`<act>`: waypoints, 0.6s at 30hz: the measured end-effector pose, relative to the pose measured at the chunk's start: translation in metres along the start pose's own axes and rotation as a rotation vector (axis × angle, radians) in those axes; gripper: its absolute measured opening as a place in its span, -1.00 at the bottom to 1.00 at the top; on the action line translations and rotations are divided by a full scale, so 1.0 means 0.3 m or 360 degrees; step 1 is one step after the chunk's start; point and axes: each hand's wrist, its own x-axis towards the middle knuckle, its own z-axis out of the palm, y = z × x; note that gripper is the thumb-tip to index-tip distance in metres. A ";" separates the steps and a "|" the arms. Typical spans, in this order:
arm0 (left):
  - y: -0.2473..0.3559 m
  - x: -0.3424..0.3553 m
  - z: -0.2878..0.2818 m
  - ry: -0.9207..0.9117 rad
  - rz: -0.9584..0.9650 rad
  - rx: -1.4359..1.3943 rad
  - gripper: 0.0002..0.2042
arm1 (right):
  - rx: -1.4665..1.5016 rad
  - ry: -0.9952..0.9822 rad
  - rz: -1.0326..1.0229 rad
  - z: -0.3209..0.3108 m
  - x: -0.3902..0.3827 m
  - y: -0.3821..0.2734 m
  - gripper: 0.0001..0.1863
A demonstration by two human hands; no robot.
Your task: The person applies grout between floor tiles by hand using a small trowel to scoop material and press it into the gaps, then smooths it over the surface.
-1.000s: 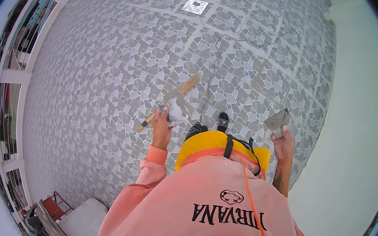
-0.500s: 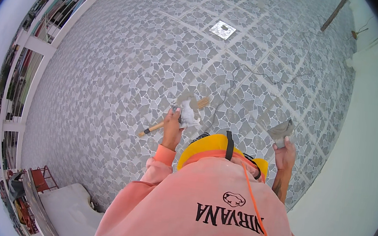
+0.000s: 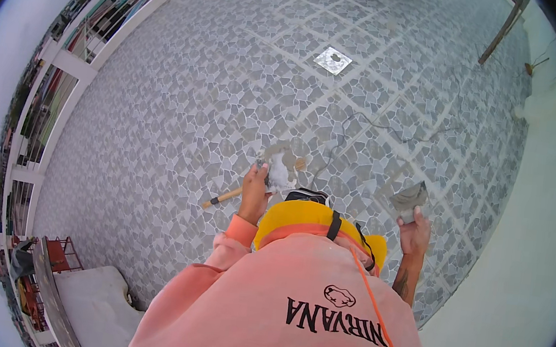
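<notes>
My left hand (image 3: 255, 193) is closed at the edge of a ragged, grey-and-white smeared thing (image 3: 281, 170), whose kind I cannot make out. A wooden handle with a dark band (image 3: 222, 196) sticks out to the left from beside this hand. A tan end (image 3: 300, 164) shows on the far side of the white smear; it may belong to the same tool. Off to the right, my right hand (image 3: 414, 233) grips a flat grey scraper (image 3: 408, 199) smeared with grey paste, held low over the tiles. The yellow cap (image 3: 300, 221) hides the floor between my arms.
Grey stone-patterned tiles (image 3: 181, 113) cover the floor. A thin cable (image 3: 342, 136) winds across it beyond my hands. Farther off lies a shiny square plate (image 3: 333, 60). A white wall (image 3: 528, 225) runs along the right, a white railing (image 3: 69, 65) along the left. A pole (image 3: 500, 38) stands far right.
The view has tilted slightly, so the floor sits lower in it. The yellow cap covers more near the left hand, and less of the tan end shows. Both hands keep their holds.
</notes>
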 end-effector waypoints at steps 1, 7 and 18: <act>0.008 0.004 0.006 -0.0021 0.0017 0.0058 -0.84 | 0.0012 -0.0037 0.0021 0.001 0.005 -0.002 -0.74; 0.023 0.023 0.074 -0.0019 -0.0036 0.0148 -0.79 | 0.0025 -0.0007 -0.0044 -0.063 -0.040 0.009 -0.73; 0.011 0.089 0.178 -0.0140 -0.0207 0.0278 -0.72 | 0.0136 0.0328 -0.0172 -0.190 -0.128 -0.021 -0.71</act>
